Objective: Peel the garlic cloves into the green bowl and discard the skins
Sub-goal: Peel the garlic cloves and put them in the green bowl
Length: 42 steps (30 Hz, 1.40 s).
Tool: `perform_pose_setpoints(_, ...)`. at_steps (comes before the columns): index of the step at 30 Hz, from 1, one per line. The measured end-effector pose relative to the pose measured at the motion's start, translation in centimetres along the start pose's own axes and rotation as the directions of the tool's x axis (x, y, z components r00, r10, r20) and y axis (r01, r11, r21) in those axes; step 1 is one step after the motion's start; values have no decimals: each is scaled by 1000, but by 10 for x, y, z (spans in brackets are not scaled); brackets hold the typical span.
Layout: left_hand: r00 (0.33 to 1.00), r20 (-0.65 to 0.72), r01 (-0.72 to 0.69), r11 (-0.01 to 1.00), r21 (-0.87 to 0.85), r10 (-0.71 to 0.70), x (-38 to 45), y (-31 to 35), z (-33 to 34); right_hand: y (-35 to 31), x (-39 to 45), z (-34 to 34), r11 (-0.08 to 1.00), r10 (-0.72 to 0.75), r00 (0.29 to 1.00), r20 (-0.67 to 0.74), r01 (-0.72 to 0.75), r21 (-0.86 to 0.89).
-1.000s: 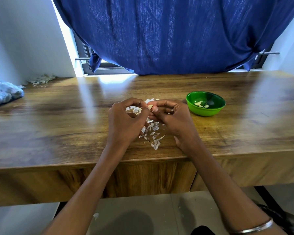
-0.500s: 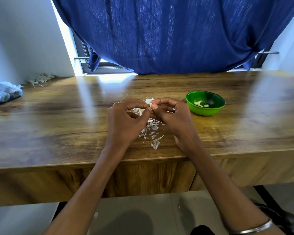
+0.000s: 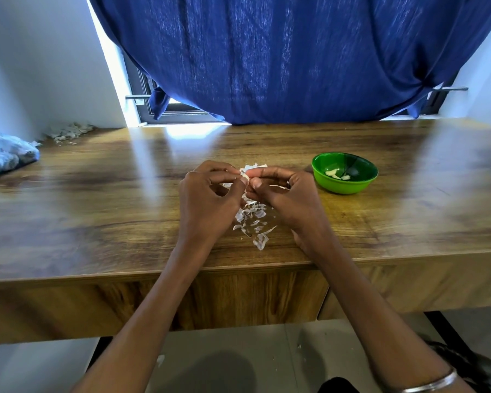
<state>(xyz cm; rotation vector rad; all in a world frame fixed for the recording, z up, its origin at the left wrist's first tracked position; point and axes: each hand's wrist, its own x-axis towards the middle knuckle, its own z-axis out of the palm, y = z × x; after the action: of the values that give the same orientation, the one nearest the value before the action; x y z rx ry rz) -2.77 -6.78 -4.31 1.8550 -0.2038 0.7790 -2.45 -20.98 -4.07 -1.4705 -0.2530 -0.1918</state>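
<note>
My left hand (image 3: 210, 199) and my right hand (image 3: 284, 197) meet above the middle of the wooden table (image 3: 97, 222). Between their fingertips they pinch a small garlic clove (image 3: 245, 177), mostly hidden by the fingers. Under and behind the hands lies a scatter of white garlic skins (image 3: 253, 222). The green bowl (image 3: 345, 185) stands just right of my right hand and holds a few peeled cloves (image 3: 335, 173).
A pale blue bag (image 3: 6, 154) lies at the table's far left, with a heap of old skins (image 3: 68, 131) in the back left corner. A blue curtain (image 3: 295, 58) hangs behind the table. The table's front edge runs under my wrists.
Both hands stay in place over the skins; the fingers have shifted slightly on the clove. The bowl has not moved.
</note>
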Motion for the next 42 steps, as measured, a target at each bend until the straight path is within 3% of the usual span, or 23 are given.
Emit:
perform_pose_setpoints(4, 1000, 7, -6, 1000, 3, 6, 0, 0, 0, 1, 0, -2, 988, -73, 997, 13, 74, -134)
perform_pose_setpoints(13, 997, -77, -12, 998, -56, 8, -1, 1, -3, 2, 1, 0, 997, -63, 998, -10, 62, -41)
perform_pose_setpoints(22, 999, -7, 40, 997, -70, -41, -1, -3, -3, 5, 2, -1, 978, -141, 990, 12, 142, -150)
perform_pose_setpoints(30, 990, 92, 116, 987, -114, -106, 1, -3, -2, 3, 0, 0, 983, -160, 987, 15, 161, -88)
perform_pose_setpoints(42, 989, 101, 128, 977, -168, -112, 0, 0, -5, 4, 3, -1, 985, -160, 987, -5, 159, -72)
